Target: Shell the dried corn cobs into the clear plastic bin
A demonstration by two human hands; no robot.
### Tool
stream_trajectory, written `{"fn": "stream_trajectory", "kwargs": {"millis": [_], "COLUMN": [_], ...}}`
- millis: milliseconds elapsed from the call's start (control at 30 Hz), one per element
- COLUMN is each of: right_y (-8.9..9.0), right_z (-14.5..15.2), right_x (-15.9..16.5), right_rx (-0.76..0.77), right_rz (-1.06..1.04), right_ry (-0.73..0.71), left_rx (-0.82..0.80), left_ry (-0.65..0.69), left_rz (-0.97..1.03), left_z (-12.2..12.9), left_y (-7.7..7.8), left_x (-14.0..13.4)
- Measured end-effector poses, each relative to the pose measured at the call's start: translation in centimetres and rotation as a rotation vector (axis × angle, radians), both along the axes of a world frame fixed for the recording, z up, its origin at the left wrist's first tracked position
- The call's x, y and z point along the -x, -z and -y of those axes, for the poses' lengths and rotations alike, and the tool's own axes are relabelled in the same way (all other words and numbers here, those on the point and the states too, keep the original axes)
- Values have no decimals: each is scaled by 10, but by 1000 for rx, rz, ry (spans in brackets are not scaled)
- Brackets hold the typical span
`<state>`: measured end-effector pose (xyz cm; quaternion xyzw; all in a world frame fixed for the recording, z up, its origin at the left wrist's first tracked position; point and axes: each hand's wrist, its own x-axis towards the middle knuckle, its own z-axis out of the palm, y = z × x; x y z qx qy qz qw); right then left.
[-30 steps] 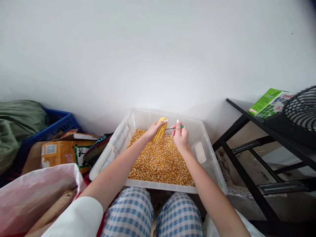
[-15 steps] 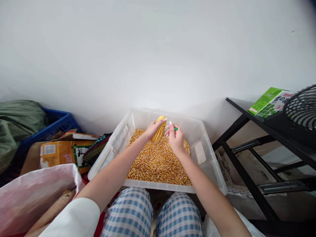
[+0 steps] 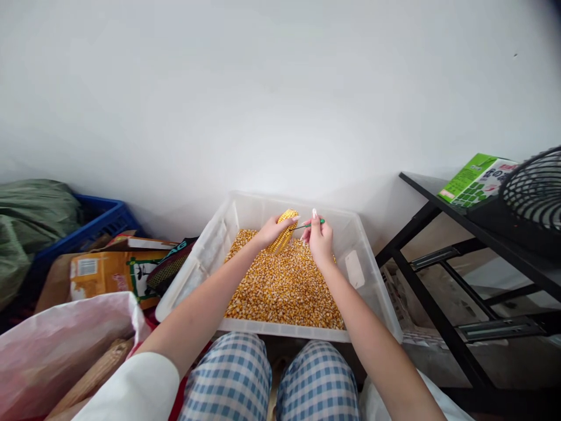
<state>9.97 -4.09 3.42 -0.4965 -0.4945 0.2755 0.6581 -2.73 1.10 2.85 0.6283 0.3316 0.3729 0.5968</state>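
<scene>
My left hand (image 3: 272,230) is closed around an ear of corn (image 3: 280,238), which is tilted with its top toward the wall. In my right hand (image 3: 321,237) is a thin tool with a green handle (image 3: 322,221) and a slim metal shaft, perhaps a small screwdriver. Its shaft points left and reaches the side of the corn ear; the exact tip is too small to make out. Both hands are over a translucent plastic bin (image 3: 372,292) that holds a thick bed of loose corn kernels (image 3: 280,286).
Left of the bin stand a white-and-red sack (image 3: 74,327) with husk-coloured pieces inside, an orange printed package (image 3: 100,273) and a blue crate (image 3: 105,219). At right, a black metal-framed table (image 3: 421,234) carries a green-and-white box (image 3: 475,180) and a fan (image 3: 534,187).
My right hand has moved slightly right and up, and the tool's shaft now shows against the corn ear. The ear has tilted further to the right in my left hand.
</scene>
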Motion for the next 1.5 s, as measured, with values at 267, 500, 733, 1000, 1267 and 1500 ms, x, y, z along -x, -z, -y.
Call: {"fn": "stream_trajectory", "kwargs": {"millis": [267,500,733,1000,1267,1500], "right_y": [4,7,12,11,13,10], "right_z": [7,0,-10,-6,-7,-9], "right_x": [10,4,-3,1,0,-2], "right_rx": [-51,-3,63,19,45,42], "right_rz": [83,1,-121,-140,-94,-84], "right_ry": [5,3,-40,-85,-94,-106], "left_rx": [29,-162,-345,48,-298,-316], "left_ry": [-70,-127,-180,-94,-158,-162], "left_rz": [15,-101,-217,23,-99,-151], "left_z": [-1,1,-1,-1,3,0], "left_y": [3,-1,-1,6,1,0], "left_x": [-2,-1,2,-4,-3,-3]}}
